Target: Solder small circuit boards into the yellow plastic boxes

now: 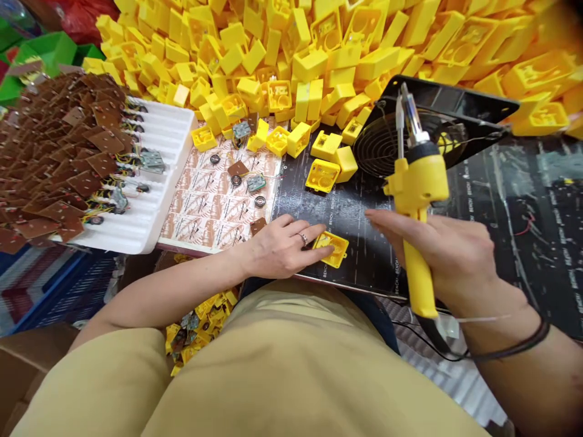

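Note:
My left hand (286,246), with a ring on one finger, lies low over the bench edge. Its thumb and forefinger hold a small open yellow plastic case (337,254), thumb tip over the inside. In my right hand (460,255) is a yellow soldering gun (416,182), gripped by its handle with the metal tip pointing up and away. The forefinger stretches out to the left past the handle. Two more yellow cases (322,176) sit just beyond, on the black bench top (300,212).
A large heap of yellow cases (237,48) fills the back. A black fan (392,142) leans behind the soldering gun. At left, a white foam tray (159,182) bears many brown boards (68,152) with wires. Small speakers (260,201) and a circuit board (255,182) lie on patterned sheeting.

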A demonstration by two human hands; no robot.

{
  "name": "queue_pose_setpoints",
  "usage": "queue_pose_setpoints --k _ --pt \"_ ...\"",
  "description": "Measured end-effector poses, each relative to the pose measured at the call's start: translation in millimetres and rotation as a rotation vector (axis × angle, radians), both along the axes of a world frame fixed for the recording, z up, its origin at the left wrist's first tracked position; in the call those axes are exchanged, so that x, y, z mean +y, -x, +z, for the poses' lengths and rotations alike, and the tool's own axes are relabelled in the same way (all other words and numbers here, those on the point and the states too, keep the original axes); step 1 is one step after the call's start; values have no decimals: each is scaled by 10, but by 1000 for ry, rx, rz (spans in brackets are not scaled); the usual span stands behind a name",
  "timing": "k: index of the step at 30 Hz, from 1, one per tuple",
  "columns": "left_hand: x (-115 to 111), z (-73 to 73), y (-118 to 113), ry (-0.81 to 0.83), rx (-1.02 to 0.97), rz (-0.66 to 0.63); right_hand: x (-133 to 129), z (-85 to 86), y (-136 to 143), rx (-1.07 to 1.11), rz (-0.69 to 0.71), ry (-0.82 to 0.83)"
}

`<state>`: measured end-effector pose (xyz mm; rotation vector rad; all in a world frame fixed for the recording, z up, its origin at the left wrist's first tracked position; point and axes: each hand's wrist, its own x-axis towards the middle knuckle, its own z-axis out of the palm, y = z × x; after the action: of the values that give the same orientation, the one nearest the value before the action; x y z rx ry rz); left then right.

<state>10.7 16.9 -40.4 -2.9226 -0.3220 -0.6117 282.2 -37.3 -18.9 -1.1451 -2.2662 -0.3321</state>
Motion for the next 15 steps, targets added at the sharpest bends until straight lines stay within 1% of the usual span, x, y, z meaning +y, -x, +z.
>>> queue_pose_setpoints --k 1,2,4,6,8,10,12,13,15 --pt "-8 8 59 23 -60 -16 119 20 47 -38 21 -25" --pt "-14 29 136 85 -133 -26 251 29 100 -76 39 -45" --pt "-23 93 314 324 -326 3 533 9 219 -150 84 -78" --pt "-22 164 483 655 -611 126 789 -48 345 -208 132 -84" --pt "4 222 608 979 -944 324 933 -94 460 -229 162 -73" --pt "61 261 692 1233 -1230 484 902 -85 545 -203 177 -39" --pt "133 280 755 1398 -1390 557 707 -22 593 -150 178 20" --pt "166 282 786 1447 -1422 581 574 17 606 -137 172 56" --pt "209 278 857 1497 -1389 606 315 85 616 -122 136 91"
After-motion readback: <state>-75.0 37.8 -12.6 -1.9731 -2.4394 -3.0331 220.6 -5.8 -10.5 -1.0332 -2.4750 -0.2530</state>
